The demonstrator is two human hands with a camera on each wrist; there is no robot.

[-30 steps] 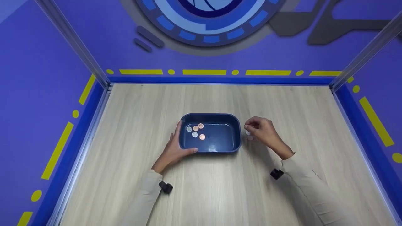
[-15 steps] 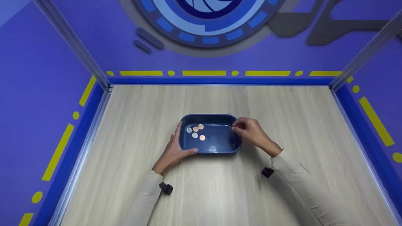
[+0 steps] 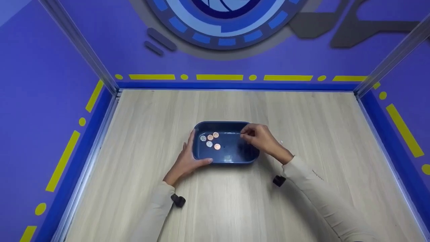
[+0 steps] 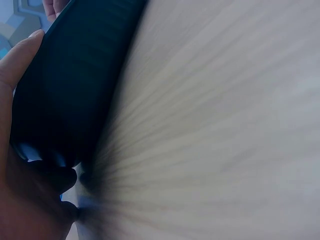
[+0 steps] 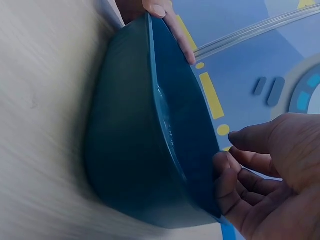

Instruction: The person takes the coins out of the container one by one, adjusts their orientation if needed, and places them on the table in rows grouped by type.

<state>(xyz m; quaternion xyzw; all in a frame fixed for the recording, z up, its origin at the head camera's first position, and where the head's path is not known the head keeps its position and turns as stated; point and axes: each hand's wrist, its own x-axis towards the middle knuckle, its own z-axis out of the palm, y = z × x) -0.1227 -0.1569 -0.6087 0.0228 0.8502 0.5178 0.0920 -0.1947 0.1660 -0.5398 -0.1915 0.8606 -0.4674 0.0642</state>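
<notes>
A dark blue rectangular box [image 3: 235,156] sits on the table with several copper coins [image 3: 217,147] and silver coins [image 3: 209,144] on its floor, toward the left. My left hand [image 3: 189,159] grips the box's left end, thumb along the near rim and fingers round the outer wall. The right hand [image 3: 262,137] reaches over the right end of the box, fingers curled and tips drawn near each other just inside the rim. I cannot tell whether a coin is between those fingertips. In the right wrist view the right hand [image 5: 265,175] covers part of the far rim.
A small silver coin [image 3: 281,142] lies on the wooden table [image 3: 151,114] right of the box, beside the right wrist. Blue-purple panels [image 3: 221,64] with yellow marks enclose the table at the back and sides. Each wrist carries a small black camera [image 3: 279,180].
My right hand has moved left, from beside the coins on the table to over the box's right end. The left hand stays at the left end; the coins visible inside lie as before.
</notes>
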